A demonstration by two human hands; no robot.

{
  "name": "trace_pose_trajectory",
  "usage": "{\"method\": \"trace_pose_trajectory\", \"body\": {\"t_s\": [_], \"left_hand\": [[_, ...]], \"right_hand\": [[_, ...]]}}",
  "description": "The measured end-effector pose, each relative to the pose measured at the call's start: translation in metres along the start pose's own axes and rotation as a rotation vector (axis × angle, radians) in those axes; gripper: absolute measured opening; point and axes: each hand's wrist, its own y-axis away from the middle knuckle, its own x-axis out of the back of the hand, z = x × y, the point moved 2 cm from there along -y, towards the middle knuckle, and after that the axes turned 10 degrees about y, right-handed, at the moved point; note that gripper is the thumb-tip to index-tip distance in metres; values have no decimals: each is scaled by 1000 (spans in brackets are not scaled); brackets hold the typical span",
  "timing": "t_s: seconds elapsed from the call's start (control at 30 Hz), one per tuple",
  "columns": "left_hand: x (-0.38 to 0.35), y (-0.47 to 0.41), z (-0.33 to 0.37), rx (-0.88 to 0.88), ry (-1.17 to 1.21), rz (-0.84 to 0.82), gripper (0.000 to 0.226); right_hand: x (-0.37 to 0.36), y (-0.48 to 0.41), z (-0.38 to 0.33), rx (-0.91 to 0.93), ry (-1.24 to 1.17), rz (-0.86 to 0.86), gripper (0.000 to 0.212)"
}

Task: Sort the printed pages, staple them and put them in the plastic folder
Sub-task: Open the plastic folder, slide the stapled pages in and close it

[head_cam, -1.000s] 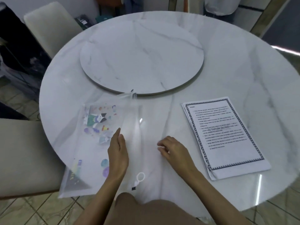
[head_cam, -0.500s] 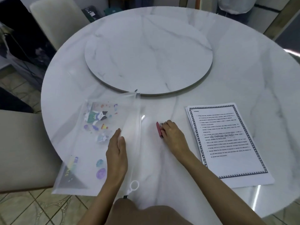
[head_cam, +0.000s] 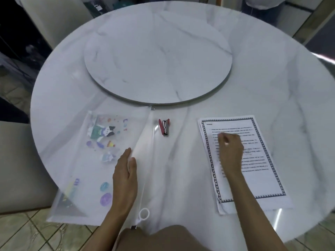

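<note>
Left hand (head_cam: 125,175) lies flat on the plastic folder (head_cam: 87,165), fingers straight and close together, palm down, right by the folder's zip edge. The folder is clear with cartoon stickers showing through it, and it sits on the left of the round marble table (head_cam: 183,160), its near corner hanging over the table's rim. The white ring pull (head_cam: 144,213) of the zip sits at the near end, just beside the left wrist.

Over to the right hand (head_cam: 231,151): it is on top of the printed pages (head_cam: 257,180), fingers bent down onto the upper half of the top sheet. It's blurred, so I cannot tell whether those fingers pinch a sheet or only touch it. The pages lie in a slightly fanned stack on the right of the table, the top one with a dark patterned border.

Between folder and pages, nearer the folder, the small red stapler (head_cam: 164,126) lies on the table, untouched. Behind it sits the raised round turntable (head_cam: 157,57). A cream chair (head_cam: 16,169) stands at the left.
</note>
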Motion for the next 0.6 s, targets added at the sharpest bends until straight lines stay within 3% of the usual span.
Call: {"method": "trace_pose_trajectory", "body": {"t_s": [0.2, 0.43, 0.6], "left_hand": [[-17, 16, 2, 11, -14, -62, 43], [-31, 21, 4, 11, -35, -110, 44], [-38, 23, 10, 9, -39, -122, 42]], "right_hand": [[58, 13, 101, -244, 203, 98, 33], [71, 22, 125, -416, 383, -44, 62], [78, 9, 128, -522, 356, -180, 78]]}}
